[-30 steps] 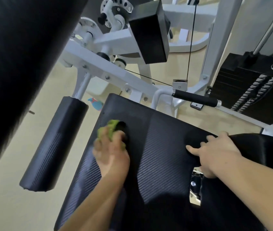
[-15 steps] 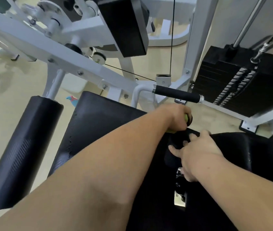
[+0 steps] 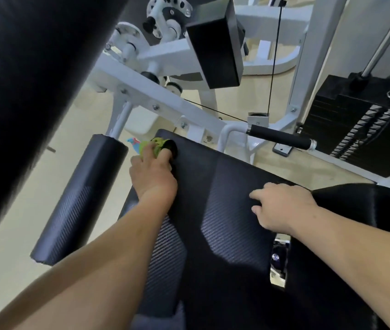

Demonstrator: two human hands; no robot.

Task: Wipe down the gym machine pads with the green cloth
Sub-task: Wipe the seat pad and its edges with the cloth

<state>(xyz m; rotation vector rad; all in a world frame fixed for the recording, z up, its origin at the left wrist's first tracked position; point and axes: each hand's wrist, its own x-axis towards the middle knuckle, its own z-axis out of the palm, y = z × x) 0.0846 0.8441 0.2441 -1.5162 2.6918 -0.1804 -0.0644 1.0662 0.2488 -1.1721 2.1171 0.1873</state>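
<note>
The black textured seat pad (image 3: 217,210) fills the middle of the view. My left hand (image 3: 152,173) presses a bunched green cloth (image 3: 154,145) onto the pad's far left corner, fingers closed over it. My right hand (image 3: 282,207) rests flat on the pad's right side, fingers spread, holding nothing. A black roller pad (image 3: 79,201) hangs to the left of the seat, and a black block pad (image 3: 214,44) sits higher up on the white frame.
A large dark pad (image 3: 22,91) looms at the upper left, close to the camera. A black-gripped handle (image 3: 282,139) sticks out beyond the seat. The weight stack (image 3: 360,125) stands at the right. A blue spray bottle (image 3: 133,141) lies on the beige floor.
My left hand swept with the cloth from the seat's far right edge back across to its far left corner. My right hand stayed planted on the pad. The view swung back left.
</note>
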